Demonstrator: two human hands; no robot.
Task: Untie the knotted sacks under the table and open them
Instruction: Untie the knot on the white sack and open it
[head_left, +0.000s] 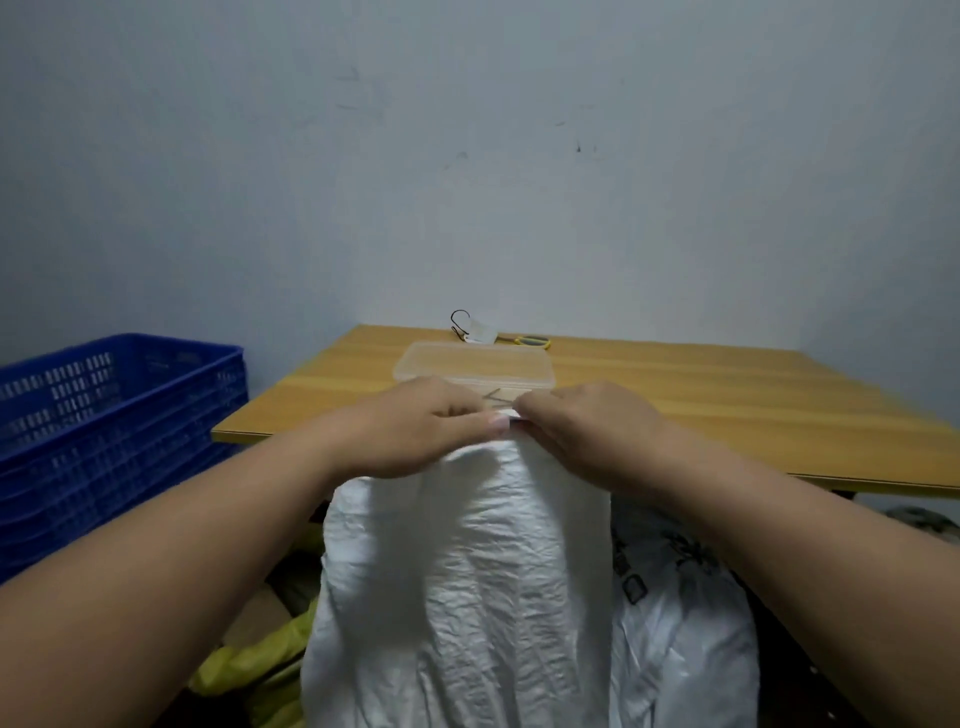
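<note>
We hold up the gathered top of a white sack in front of the wooden surface.

Our left hand and right hand meet at the sack's neck, both pinching the bunched fabric, just before the surface's near edge. Behind them sits a clear plastic box; a blue crate stands left, and a printed white bag lies beside the sack.
</note>
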